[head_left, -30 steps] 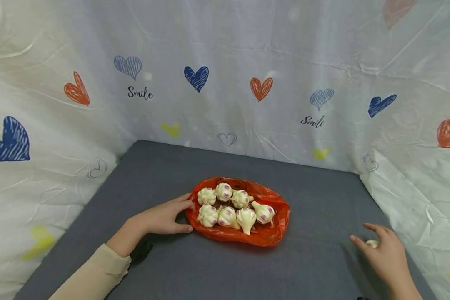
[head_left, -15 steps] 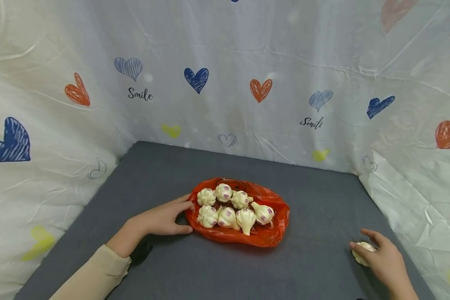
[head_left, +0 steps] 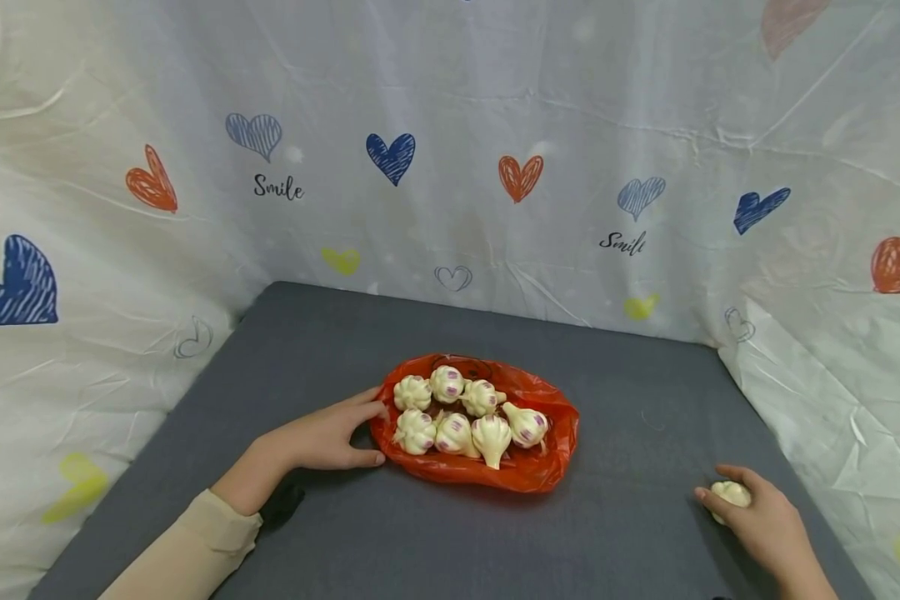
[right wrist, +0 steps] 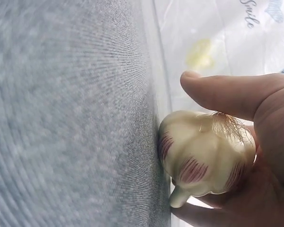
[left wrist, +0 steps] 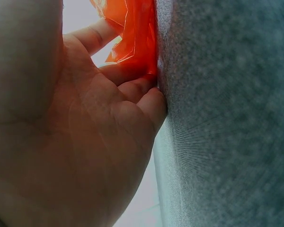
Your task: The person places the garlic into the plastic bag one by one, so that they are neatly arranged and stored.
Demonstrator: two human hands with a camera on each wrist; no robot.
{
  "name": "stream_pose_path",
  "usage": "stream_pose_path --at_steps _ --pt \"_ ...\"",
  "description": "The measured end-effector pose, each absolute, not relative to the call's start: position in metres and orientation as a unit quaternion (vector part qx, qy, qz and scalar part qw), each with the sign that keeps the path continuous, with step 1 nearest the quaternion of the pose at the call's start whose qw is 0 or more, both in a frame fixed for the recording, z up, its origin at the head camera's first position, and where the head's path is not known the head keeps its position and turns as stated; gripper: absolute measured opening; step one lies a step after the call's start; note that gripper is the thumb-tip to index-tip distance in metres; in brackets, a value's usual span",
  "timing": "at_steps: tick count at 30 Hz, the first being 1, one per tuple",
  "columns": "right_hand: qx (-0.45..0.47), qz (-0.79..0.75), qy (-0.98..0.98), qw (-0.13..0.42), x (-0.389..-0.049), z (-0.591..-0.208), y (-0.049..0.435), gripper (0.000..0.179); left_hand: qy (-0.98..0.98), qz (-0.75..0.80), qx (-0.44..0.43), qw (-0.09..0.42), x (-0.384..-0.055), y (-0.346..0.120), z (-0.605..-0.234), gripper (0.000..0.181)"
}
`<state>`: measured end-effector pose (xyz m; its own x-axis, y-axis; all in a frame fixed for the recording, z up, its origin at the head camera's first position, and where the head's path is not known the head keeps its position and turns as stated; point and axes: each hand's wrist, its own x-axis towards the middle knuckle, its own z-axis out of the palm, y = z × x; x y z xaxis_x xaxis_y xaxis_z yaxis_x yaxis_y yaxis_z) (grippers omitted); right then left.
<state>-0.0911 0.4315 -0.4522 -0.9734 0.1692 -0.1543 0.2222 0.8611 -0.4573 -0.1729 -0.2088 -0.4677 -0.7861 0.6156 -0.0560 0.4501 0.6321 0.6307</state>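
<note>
In the head view, my left hand [head_left: 326, 435] holds the left end of a red plastic bag [head_left: 555, 475], its rim spread wide. The left wrist view shows the fingers [left wrist: 97, 38] bent against the crinkled film [left wrist: 132, 42], low over the cloth. Inside the bag lie several white garlic bulbs [head_left: 492, 437] with purple marks. At the far right, my right hand [head_left: 772, 521] grips a single garlic bulb [head_left: 732, 492]. In the right wrist view, thumb and fingers lie on either side of that garlic bulb [right wrist: 203, 151], which sits against the table, its roots toward the palm.
A dark grey cloth [head_left: 585, 533] covers the table. White curtains [head_left: 450, 100] printed with hearts and "Smile" stand behind it and along both sides. Something black [head_left: 281, 504] shows beneath the left wrist.
My right hand's garlic bulb, mostly hidden behind the hand a second ago, has come into view between thumb and fingers. The left hand and the bag have stayed still.
</note>
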Motion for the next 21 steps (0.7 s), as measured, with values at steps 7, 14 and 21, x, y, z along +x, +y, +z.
stream_pose_path --at_steps 7,14,21 --pt "0.106 -0.249 0.961 0.063 -0.0911 -0.4510 0.4295 0.088 0.893 0.311 0.297 0.136 -0.1734 -0.2097 -0.4695 0.037" --pt "0.104 -0.247 0.962 0.055 -0.0905 -0.4506 0.4280 0.087 0.893 0.311 0.297 0.137 -0.1729 -0.2089 -0.4696 0.037" --pt "0.101 -0.246 0.963 0.046 -0.0917 -0.4482 0.4252 0.083 0.891 0.314 0.300 0.133 -0.1732 -0.2093 -0.4680 0.038"
